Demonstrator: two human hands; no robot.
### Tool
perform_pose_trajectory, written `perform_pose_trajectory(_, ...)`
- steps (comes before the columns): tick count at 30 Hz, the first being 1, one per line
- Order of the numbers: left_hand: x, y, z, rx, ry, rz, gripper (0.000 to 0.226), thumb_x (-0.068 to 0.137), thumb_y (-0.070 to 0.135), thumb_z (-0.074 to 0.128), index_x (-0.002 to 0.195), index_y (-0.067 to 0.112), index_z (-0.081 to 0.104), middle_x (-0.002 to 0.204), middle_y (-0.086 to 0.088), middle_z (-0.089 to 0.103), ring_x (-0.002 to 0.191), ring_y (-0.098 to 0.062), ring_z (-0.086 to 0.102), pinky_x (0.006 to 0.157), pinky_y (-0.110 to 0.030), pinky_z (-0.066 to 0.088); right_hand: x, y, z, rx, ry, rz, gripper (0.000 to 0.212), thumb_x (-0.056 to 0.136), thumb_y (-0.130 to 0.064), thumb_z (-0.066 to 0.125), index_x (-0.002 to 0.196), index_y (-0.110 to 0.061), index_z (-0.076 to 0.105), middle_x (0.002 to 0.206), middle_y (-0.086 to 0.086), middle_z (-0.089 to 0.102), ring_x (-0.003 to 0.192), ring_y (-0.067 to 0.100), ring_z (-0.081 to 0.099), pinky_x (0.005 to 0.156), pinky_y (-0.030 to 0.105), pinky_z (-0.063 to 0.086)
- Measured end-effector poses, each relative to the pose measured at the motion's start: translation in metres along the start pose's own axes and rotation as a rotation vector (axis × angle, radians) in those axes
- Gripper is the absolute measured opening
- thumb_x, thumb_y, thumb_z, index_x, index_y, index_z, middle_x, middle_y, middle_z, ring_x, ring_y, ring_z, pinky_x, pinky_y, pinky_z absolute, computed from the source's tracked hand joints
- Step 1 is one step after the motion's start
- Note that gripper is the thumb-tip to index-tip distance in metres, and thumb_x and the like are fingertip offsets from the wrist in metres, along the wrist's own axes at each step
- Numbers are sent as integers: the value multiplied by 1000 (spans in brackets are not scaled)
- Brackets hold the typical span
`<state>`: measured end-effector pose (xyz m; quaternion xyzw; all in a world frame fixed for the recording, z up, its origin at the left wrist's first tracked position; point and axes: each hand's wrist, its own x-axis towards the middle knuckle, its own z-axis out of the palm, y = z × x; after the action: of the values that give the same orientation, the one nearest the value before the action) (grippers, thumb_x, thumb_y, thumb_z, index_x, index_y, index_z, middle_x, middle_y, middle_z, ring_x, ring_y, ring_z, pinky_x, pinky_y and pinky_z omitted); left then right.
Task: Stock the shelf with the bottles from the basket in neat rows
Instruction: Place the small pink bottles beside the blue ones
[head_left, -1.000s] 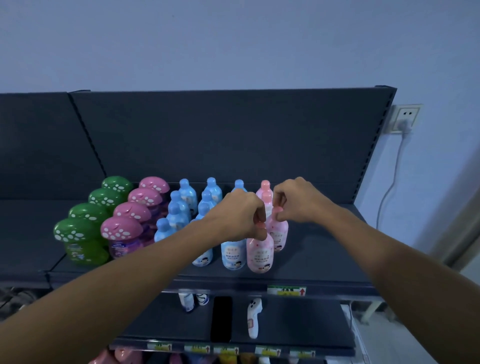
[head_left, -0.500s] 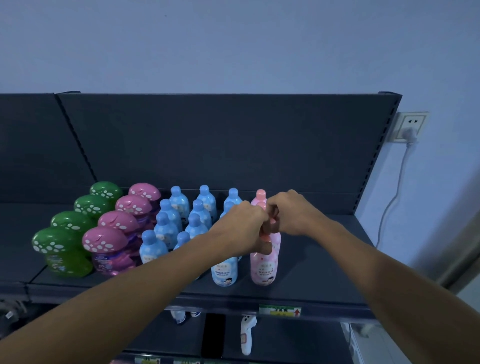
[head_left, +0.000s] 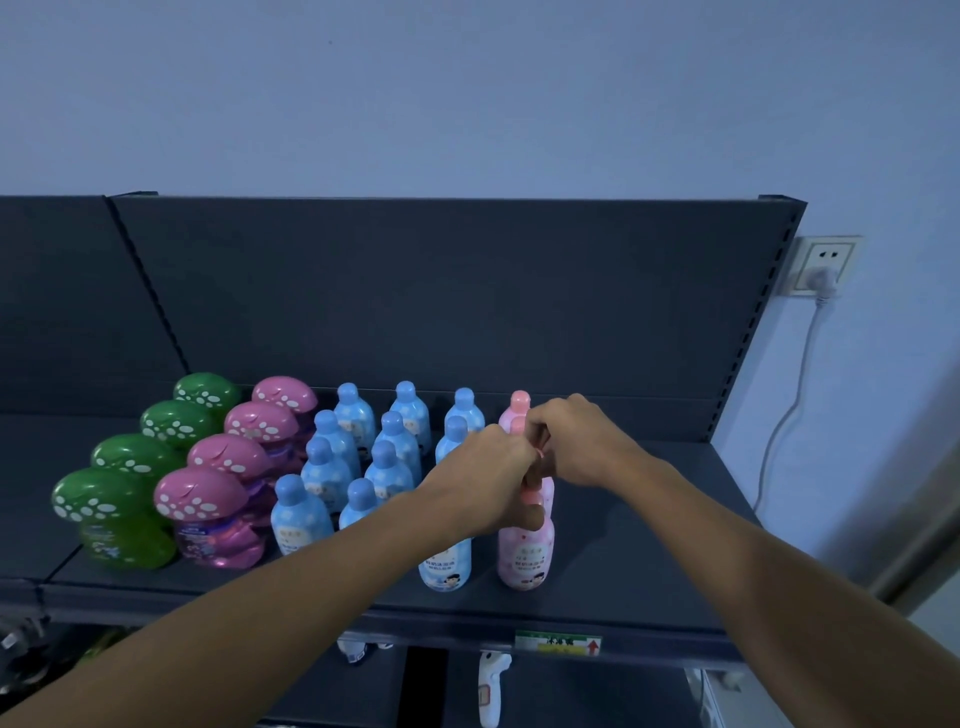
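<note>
Shelf-edge tag (head_left: 558, 643): green header, yellow field, dark Chinese characters too blurred to read; red up-arrow (head_left: 593, 647) at right end. Front pink bottle (head_left: 525, 556), front blue bottle (head_left: 445, 564): labels carry Chinese print, too small to read.

On the shelf (head_left: 623, 571), bottles (head_left: 306, 514) stand in rows running front to back. The left hand (head_left: 488, 483) and right hand (head_left: 576, 441) meet atop the rightmost row. A socket (head_left: 823, 265) sits right of the shelf.

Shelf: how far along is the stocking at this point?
Done: green bottles, mushroom-capped pink bottles and blue bottles stand in rows. In hand: left hand and right hand grip caps in the pink bottle row, apparently straightening it. Left: bare shelf right of it; the basket is out of view.
</note>
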<state>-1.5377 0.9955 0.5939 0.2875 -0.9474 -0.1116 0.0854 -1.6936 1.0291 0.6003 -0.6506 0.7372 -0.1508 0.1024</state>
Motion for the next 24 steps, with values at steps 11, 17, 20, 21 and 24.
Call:
perform_pose_trajectory(11,2,-6,2,-21,8,8,20,81,22,72,96,10,74,90,-4,73,87,-17,68,79,-38,59,6,6,4,13,22,4,17,75,-15,78,75,-26,66,84,-7,68,79,15,67,75,33,59)
perform_pose_trajectory(17,4,-7,5,-13,43,-9,18,84,26,69,95,13,75,89,-1,73,86,-15,67,78,-35,59,8,7,4,13,-1,17,24,75,-22,83,75,-32,62,88,-8,67,84,14,66,76,30,58)
perform_pose_trajectory(20,4,-5,6,-6,60,-8,16,83,26,67,90,14,74,85,-1,73,83,-17,67,77,-37,58,8,8,3,19,7,12,24,76,-23,82,74,-33,61,86,-11,67,82,10,65,70,22,52)
perform_pose_trajectory(21,4,-4,6,2,60,2,15,83,25,65,89,14,74,84,-1,73,83,-18,67,77,-37,57,8,9,3,27,11,15,23,76,-22,81,73,-33,61,85,-13,66,80,9,64,66,19,48)
perform_pose_trajectory(24,2,-3,7,12,50,38,13,83,22,62,88,15,72,83,0,73,82,-18,67,76,-38,57,8,10,2,42,8,25,21,77,-20,78,73,-34,63,81,-17,63,74,1,60,60,14,41)
